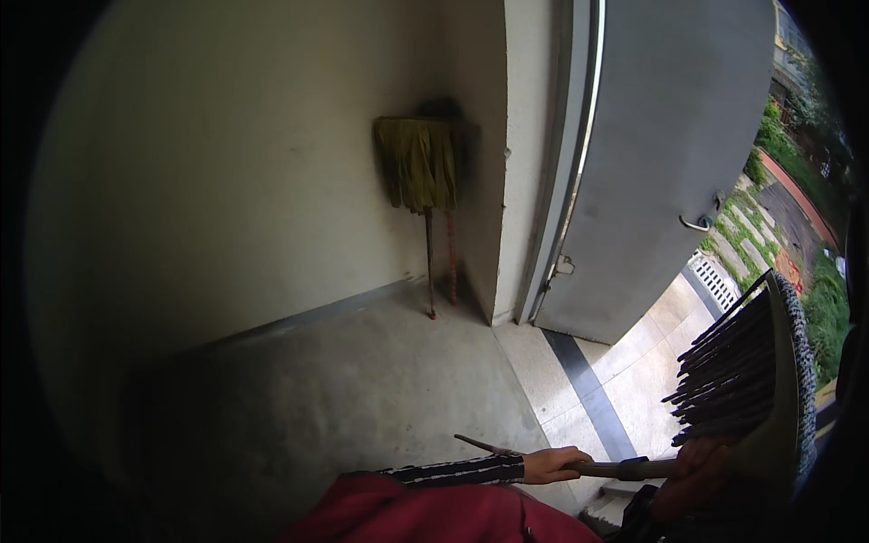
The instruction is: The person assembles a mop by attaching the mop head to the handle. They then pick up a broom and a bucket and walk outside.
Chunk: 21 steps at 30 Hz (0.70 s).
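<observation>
A broom with long dark bristles and a grey speckled edge stands up at the right, its handle running leftward across my front. My left hand, in a black-and-white striped sleeve, is closed round the handle. The handle's thin end pokes out beyond the left forearm. Close to the broom head, my right hand is wrapped round the handle; it lies in shadow, and its fingers are only dimly visible.
Two upturned mops lean in the corner: an olive-yellow mop head on a dark stick, and a red handle beside it. A grey door stands ajar outward. Beyond its sill lie pale tiles, a white drain grate and greenery.
</observation>
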### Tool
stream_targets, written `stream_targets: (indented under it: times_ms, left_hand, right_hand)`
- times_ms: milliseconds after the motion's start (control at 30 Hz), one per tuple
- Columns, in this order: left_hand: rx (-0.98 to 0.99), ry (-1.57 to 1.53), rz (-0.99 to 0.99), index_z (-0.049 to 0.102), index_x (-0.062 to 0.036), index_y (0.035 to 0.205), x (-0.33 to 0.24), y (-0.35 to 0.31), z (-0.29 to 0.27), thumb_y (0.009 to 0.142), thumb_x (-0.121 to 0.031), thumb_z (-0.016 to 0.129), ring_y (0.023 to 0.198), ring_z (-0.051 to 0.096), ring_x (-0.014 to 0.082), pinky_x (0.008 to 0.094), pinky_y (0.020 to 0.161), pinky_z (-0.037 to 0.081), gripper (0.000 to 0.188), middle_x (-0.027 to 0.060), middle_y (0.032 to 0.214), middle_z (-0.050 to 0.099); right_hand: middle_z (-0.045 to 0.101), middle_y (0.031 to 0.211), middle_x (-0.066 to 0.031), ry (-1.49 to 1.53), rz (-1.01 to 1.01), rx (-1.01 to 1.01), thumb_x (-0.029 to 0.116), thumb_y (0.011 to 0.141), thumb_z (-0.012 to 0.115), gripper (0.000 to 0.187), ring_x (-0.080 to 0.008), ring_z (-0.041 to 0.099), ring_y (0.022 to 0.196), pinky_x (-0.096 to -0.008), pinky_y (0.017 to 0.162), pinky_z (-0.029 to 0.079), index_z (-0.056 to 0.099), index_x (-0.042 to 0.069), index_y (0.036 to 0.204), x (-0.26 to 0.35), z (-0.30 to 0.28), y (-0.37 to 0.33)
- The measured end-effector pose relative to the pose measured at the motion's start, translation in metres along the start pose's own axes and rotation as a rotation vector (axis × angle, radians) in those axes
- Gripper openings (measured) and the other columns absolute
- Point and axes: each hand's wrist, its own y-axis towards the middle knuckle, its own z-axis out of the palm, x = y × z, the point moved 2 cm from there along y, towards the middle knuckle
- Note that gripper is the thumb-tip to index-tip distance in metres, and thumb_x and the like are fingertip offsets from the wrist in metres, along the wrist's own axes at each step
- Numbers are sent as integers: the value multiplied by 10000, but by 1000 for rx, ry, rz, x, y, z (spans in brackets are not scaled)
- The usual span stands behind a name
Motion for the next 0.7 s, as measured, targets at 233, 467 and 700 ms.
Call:
stream_targets:
  times_ms: [233,467,700]
  left_hand:
    - [-24,-2,-40,452,-68,1272,8,40,-56,935,-232,509,923,534,212,331,810,423,379,105,1026,510]
    - [60,-41,-37,476,-34,1124,19,75,-111,945,-305,485,815,511,169,303,715,426,325,81,946,488]
    - [181,-198,42,491,-29,1087,22,109,-160,949,-315,484,818,536,215,320,724,430,318,113,908,538]
  right_hand:
    - [296,623,22,-69,6,-361,310,981,366,314,-62,275,489,-204,417,226,483,28,907,-41,23,52]
    - [399,683,-6,269,-87,399,187,943,459,129,-86,378,558,-205,509,330,453,59,944,-49,74,86]
    - [375,650,0,182,-186,115,173,925,521,88,-114,374,543,-241,488,341,492,91,941,-63,129,95]
